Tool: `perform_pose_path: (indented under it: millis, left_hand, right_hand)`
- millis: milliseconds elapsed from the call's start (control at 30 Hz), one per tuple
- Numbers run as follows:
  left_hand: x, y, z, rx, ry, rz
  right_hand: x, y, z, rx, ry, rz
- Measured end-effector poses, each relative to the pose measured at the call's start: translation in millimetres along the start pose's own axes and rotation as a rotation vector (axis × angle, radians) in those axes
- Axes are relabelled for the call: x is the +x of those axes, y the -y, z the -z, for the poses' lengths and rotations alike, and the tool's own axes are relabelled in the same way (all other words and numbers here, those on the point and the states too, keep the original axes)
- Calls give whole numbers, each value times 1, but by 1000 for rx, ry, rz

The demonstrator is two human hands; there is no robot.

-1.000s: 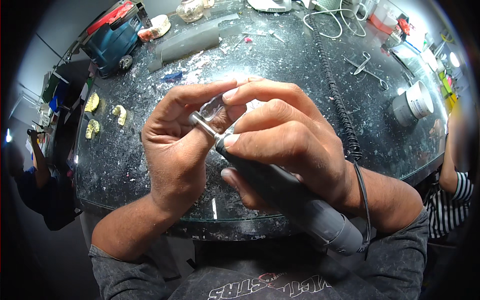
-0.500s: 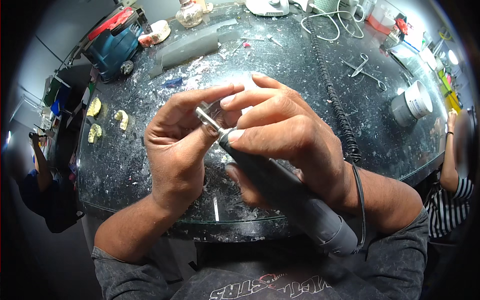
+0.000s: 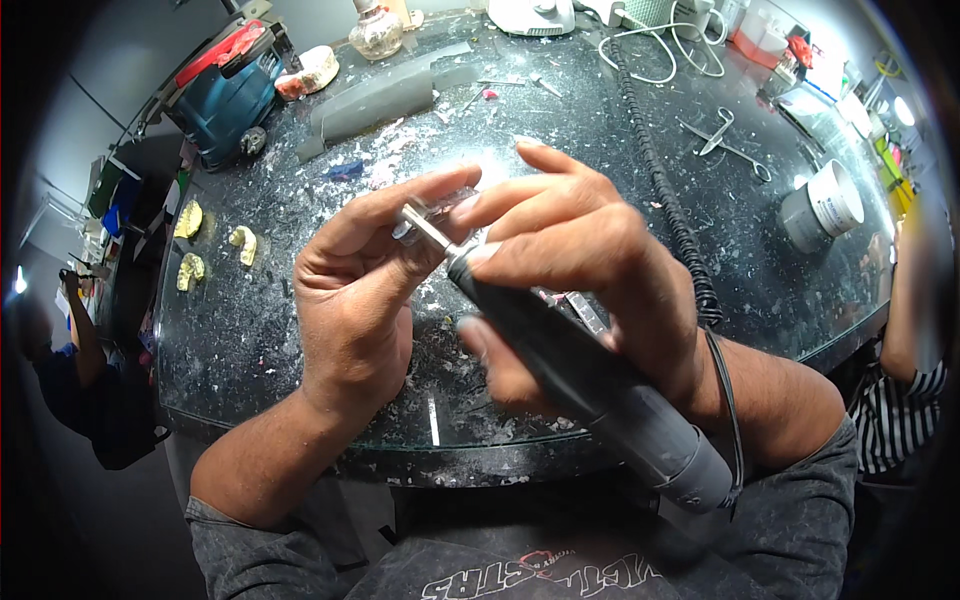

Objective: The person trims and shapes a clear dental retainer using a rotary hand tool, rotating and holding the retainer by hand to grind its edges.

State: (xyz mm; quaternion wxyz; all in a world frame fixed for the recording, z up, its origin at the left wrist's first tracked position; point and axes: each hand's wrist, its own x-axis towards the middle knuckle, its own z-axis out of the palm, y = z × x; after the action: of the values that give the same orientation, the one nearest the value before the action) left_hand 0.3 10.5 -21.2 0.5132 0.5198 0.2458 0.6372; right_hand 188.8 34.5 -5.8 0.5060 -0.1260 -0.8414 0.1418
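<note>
In my right hand (image 3: 610, 250) is a black and grey rotary handpiece (image 3: 560, 365), its back end sloping toward the table's front edge. A slim metal bit (image 3: 430, 230) sticks out of its front and lies against or very near a small clear plastic piece (image 3: 458, 200). My left hand (image 3: 350, 265) pinches that clear piece between thumb and fingers. Fingers cover much of it, so its full shape is hidden. Fingertips of my right hand rest at the piece's right side. Both hands are raised over the dusty black tabletop (image 3: 290, 350).
Yellowish dental casts (image 3: 243, 245) lie at the left. Behind them stand a teal and red container (image 3: 230, 110) and a glass jar (image 3: 377, 32). A coiled black cord (image 3: 655, 170) runs along the right, near scissor-like forceps (image 3: 722, 140) and a white tub (image 3: 825, 208). Other people are at both sides.
The handpiece's back end has swung a little right, and its bit has shifted slightly right across the clear piece. My right fingers have spread somewhat; my left hand has barely moved.
</note>
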Motion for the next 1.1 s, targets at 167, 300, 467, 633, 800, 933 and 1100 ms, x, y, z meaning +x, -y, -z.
perform_pose_path:
  millis: [167,300,467,633,800,933,1100]
  left_hand:
    - [0,-1,-5,-90,-3,39]
    - [-2,-5,-6,-124,-31,145]
    - [0,-6,-13,-45,-86,130]
    - [0,-5,-13,-64,-133,141]
    - [-1,-5,-11,-61,-94,69]
    - [-3,-6,-10,-5,-98,42]
    - [-2,-4,-6,23,-43,9]
  right_hand:
    - [1,-3,1,-63,-2,84]
    - [-1,-5,1,-33,-15,50]
    - [1,-3,1,97,-42,-40]
    - [3,-5,2,111,-44,39]
    - [5,-7,0,85,-123,89]
    - [2,-6,-3,113,-55,26]
    - [-2,-8,-3,102,15,29]
